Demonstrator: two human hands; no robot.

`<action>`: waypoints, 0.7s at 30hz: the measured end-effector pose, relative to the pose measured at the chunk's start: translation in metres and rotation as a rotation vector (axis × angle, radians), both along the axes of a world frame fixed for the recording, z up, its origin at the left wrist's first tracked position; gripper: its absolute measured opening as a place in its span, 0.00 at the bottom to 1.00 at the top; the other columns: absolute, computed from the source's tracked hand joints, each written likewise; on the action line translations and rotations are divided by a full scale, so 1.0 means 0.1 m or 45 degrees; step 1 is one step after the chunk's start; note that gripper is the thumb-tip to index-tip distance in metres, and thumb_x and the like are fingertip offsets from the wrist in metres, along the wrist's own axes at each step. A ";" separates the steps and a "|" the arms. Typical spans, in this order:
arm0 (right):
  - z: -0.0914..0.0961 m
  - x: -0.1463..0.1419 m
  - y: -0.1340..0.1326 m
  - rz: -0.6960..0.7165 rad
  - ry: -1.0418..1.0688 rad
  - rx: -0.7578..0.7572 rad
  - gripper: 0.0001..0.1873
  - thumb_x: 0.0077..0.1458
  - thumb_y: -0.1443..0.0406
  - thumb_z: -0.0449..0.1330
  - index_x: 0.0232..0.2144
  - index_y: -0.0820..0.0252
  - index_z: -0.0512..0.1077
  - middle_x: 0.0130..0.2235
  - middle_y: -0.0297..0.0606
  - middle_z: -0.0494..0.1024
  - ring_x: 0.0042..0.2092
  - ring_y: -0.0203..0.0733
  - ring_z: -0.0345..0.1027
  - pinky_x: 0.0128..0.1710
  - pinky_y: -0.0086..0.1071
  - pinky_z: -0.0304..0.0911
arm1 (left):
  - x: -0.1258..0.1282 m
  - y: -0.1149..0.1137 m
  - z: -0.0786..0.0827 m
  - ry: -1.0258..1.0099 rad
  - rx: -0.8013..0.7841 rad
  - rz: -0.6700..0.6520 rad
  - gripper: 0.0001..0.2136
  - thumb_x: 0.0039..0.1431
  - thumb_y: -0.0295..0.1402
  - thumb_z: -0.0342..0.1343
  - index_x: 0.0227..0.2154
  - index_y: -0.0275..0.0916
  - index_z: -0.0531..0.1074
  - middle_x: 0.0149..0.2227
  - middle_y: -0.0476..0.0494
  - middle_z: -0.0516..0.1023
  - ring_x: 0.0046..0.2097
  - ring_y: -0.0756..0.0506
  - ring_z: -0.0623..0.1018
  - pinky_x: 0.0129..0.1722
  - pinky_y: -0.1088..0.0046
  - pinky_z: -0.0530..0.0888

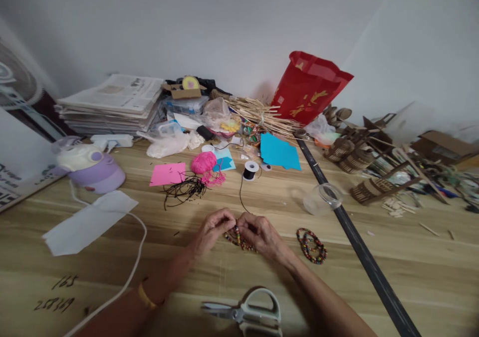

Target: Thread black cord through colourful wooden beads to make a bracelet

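Your left hand [211, 230] and right hand [260, 235] both pinch bead string [239, 240] tight; black thread [241, 197] runs up to spool [250, 169].

bare wood at left, scissors [249, 313] near, clutter [224, 120] behind

Left hand [211, 231] and right hand [263, 236] are both bare, and each forearm is uncovered down to the lower frame edge. The left wrist carries a narrow yellow wristband [145, 297], plain and snug around the arm. Knuckles and tendons stand out on both hands.
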State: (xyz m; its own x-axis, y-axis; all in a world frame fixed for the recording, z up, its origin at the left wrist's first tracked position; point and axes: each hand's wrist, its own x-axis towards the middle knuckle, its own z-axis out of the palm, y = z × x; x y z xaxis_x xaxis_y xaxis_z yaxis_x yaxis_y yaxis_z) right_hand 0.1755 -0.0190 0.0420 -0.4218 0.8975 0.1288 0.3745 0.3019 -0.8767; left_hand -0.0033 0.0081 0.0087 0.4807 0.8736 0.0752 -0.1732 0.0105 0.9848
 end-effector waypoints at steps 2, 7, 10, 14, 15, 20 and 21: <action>-0.01 -0.01 0.00 0.000 0.008 -0.003 0.09 0.59 0.66 0.52 0.27 0.61 0.65 0.22 0.28 0.64 0.24 0.31 0.54 0.23 0.23 0.50 | 0.01 0.00 -0.02 -0.043 -0.035 0.013 0.11 0.55 0.39 0.58 0.25 0.35 0.69 0.25 0.50 0.68 0.30 0.50 0.67 0.32 0.76 0.64; -0.06 -0.02 0.00 -0.021 0.039 -0.044 0.10 0.60 0.65 0.53 0.27 0.62 0.66 0.23 0.29 0.65 0.24 0.30 0.55 0.23 0.23 0.50 | 0.01 0.02 -0.01 -0.113 -0.221 -0.059 0.13 0.51 0.40 0.61 0.24 0.35 0.69 0.24 0.50 0.70 0.28 0.50 0.69 0.31 0.75 0.65; -0.06 -0.02 -0.01 -0.028 0.018 0.014 0.11 0.61 0.63 0.52 0.29 0.62 0.68 0.23 0.30 0.66 0.25 0.31 0.56 0.24 0.23 0.52 | 0.00 0.05 -0.03 -0.132 -0.332 -0.082 0.14 0.49 0.41 0.62 0.25 0.34 0.68 0.23 0.50 0.71 0.26 0.51 0.69 0.30 0.75 0.65; 0.02 -0.02 -0.03 -0.045 -0.028 0.135 0.10 0.62 0.64 0.52 0.29 0.62 0.68 0.26 0.32 0.68 0.27 0.33 0.59 0.27 0.25 0.55 | -0.02 0.08 -0.05 -0.160 -0.385 -0.128 0.15 0.43 0.38 0.67 0.27 0.34 0.69 0.24 0.51 0.71 0.25 0.53 0.68 0.27 0.78 0.64; 0.04 -0.02 -0.03 -0.054 -0.043 0.167 0.10 0.62 0.64 0.52 0.30 0.61 0.68 0.27 0.32 0.69 0.28 0.33 0.60 0.28 0.26 0.56 | -0.02 0.08 -0.05 -0.153 -0.389 -0.150 0.16 0.40 0.36 0.69 0.28 0.34 0.69 0.25 0.51 0.72 0.25 0.54 0.68 0.26 0.78 0.63; 0.10 0.00 -0.05 -0.067 -0.099 0.247 0.07 0.61 0.65 0.53 0.32 0.61 0.69 0.30 0.35 0.72 0.31 0.36 0.65 0.31 0.27 0.58 | -0.05 0.07 -0.07 -0.060 -0.409 -0.240 0.16 0.39 0.37 0.69 0.28 0.34 0.70 0.22 0.52 0.70 0.22 0.55 0.66 0.22 0.79 0.61; 0.10 0.00 -0.05 -0.068 -0.107 0.245 0.07 0.61 0.65 0.53 0.32 0.60 0.69 0.30 0.35 0.72 0.31 0.36 0.65 0.31 0.27 0.58 | -0.05 0.07 -0.08 -0.048 -0.399 -0.237 0.16 0.40 0.37 0.68 0.28 0.34 0.71 0.22 0.52 0.70 0.22 0.55 0.66 0.22 0.79 0.61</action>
State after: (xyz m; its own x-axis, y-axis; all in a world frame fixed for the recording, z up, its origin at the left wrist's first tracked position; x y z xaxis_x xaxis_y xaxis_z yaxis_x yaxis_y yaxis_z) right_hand 0.1755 -0.0245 0.0525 -0.3907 0.8811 0.2666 0.4636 0.4386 -0.7699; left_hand -0.0086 0.0151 0.0006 0.6354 0.7550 -0.1620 -0.1757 0.3456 0.9218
